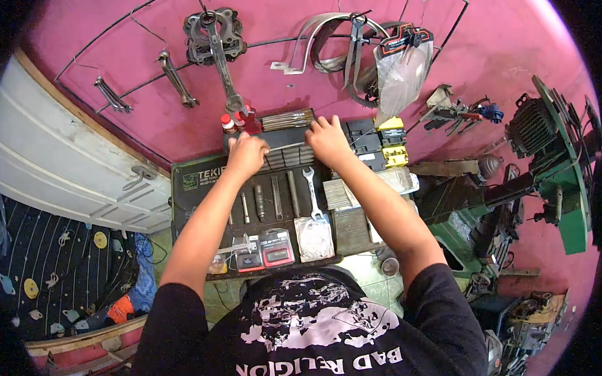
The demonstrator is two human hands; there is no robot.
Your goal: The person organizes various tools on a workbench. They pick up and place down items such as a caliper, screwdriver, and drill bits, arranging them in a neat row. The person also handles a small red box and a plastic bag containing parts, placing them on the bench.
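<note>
Dark ridged block (287,158) on the bench (189,214)

It's grey, banded in rows, lying between the left hand (247,154) and the right hand (329,142). Fingers curl at either end, hiding the edges; I can't tell whether they pinch or merely touch. Slender rods (288,120) lie behind, a shiny steel wrench (312,194) in front.

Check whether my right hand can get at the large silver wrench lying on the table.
Probably yes: the large silver wrench lies near your right hand, toward your body, and nothing seems to cover its handle.
</note>
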